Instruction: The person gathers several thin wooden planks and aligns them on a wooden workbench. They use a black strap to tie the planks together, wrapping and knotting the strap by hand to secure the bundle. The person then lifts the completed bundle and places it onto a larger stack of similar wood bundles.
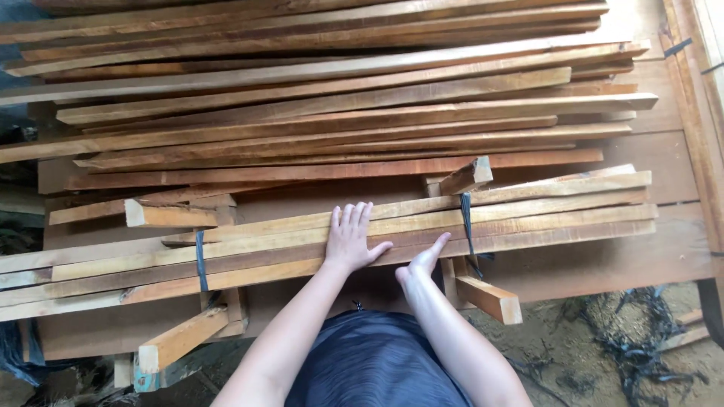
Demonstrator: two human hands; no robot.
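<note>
Bundled wooden slats (302,245) lie lengthwise across the near edge of the wooden surface (641,260), tied with a dark strap (200,260) at the left and another strap (467,218) at the right. The left hand (349,240) rests flat on top of them, fingers (348,218) spread. The right hand (422,265) touches the bundle's near edge, thumb out; its other fingers are hidden. Short crosspieces (489,298) sit underneath. Behind, a loose pile of longer slats (324,98) covers the surface.

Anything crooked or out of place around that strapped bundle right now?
Mostly orderly. The strapped bundle under the left hand and right hand lies flat. One short offcut sits skewed across the loose slats, and black strapping scraps litter the ground.
</note>
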